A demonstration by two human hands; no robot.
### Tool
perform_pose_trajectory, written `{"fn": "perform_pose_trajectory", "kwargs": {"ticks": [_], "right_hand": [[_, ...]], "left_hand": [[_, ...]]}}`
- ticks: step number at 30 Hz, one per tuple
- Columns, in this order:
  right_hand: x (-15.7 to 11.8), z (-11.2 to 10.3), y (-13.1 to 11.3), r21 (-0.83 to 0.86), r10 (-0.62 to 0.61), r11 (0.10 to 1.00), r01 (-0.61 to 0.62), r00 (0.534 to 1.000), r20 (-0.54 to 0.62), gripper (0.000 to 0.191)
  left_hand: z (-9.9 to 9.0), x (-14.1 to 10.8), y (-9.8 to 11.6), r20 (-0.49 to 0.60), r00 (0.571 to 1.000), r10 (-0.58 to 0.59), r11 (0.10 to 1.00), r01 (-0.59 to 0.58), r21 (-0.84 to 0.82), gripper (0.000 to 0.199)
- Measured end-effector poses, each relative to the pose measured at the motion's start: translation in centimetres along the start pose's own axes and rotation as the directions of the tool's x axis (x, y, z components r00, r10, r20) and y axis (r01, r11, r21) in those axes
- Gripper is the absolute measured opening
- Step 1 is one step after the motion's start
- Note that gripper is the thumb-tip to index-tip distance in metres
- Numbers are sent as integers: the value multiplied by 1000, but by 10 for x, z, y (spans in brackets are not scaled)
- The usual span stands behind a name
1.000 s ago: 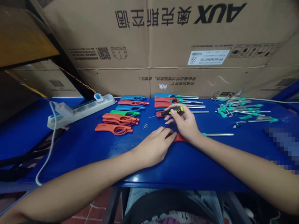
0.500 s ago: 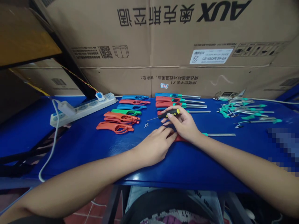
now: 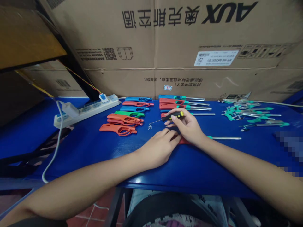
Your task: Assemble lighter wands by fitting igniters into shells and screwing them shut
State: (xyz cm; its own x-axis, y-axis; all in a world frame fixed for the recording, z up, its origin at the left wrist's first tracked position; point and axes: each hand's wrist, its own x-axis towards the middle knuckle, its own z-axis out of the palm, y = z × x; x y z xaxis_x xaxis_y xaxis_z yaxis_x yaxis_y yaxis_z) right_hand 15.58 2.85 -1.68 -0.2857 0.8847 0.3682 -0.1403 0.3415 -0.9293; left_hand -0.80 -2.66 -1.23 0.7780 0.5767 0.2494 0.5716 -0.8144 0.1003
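My right hand (image 3: 189, 126) is closed around a black and yellow screwdriver (image 3: 174, 115), its thin shaft pointing left above a few small screws (image 3: 150, 126) on the blue table. Just below it, my left hand (image 3: 161, 146) has its fingers bent over a red lighter (image 3: 184, 140), whose metal tube runs out to the right past my right wrist. The hands cover most of that lighter's handle. Left of the screws lie several empty lighter shells (image 3: 120, 128) in orange, green, blue and red. Behind my hands are lighters with metal tubes (image 3: 169, 106).
Several teal lighter cores with metal tubes (image 3: 254, 115) lie in a pile at the right. A white power strip (image 3: 87, 110) with plugs and a cable is at the left. A large cardboard box (image 3: 177, 37) stands along the table's back edge.
The whole view has shifted slightly, with things appearing a little further right. Both hands keep nearly the same pose, and the screwdriver stays in my right hand.
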Motion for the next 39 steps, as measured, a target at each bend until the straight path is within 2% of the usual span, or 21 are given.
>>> {"fn": "perform_pose_trajectory", "kwargs": {"ticks": [16, 29, 39], "right_hand": [[0, 0, 0, 23, 6, 1000, -6, 1000, -14, 26], [0, 0, -1, 55, -35, 998, 37, 999, -34, 24], [-4, 0, -7, -5, -96, 995, 96, 993, -67, 23]], "left_hand": [[-3, 0, 1, 18, 1000, -7, 1000, 7, -13, 37], [-5, 1, 1, 53, 998, -25, 1000, 26, -14, 38], [-6, 1, 1, 52, 998, -25, 1000, 26, -18, 37]]}}
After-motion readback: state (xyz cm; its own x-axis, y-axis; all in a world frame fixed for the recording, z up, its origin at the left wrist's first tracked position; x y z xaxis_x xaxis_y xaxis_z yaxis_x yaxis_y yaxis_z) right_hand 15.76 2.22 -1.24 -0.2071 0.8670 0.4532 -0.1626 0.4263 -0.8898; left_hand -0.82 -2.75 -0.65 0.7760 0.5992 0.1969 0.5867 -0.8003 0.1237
